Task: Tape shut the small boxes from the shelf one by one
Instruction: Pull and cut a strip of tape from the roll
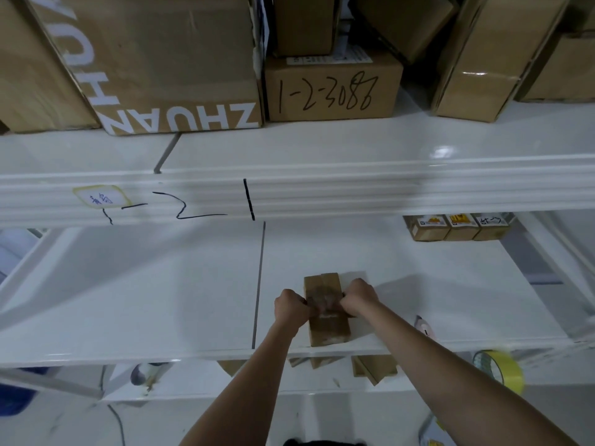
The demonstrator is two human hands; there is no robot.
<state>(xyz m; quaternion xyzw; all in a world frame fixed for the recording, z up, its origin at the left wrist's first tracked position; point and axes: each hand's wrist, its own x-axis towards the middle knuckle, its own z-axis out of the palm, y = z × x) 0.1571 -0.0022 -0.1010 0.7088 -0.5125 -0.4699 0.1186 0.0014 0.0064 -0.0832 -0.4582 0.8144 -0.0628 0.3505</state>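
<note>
— So where are we?
— Both fists are curled at the small box [325,312] on the white shelf [193,304], near its front edge. My left hand [290,305] and right hand [358,298] each pinch an end of a clear tape strip [323,300] stretched across the top seam, I judge.
— Next?
— Press it flat down both sides, then fetch another; the yellow tape roll [498,368] sits low on the right.
— Any writing?
— "ZHUAN" on the big carton [167,59], "1-2-3088" handwritten on the brown carton [333,88]; the shelf-edge sticker [101,197] is unreadable
</note>
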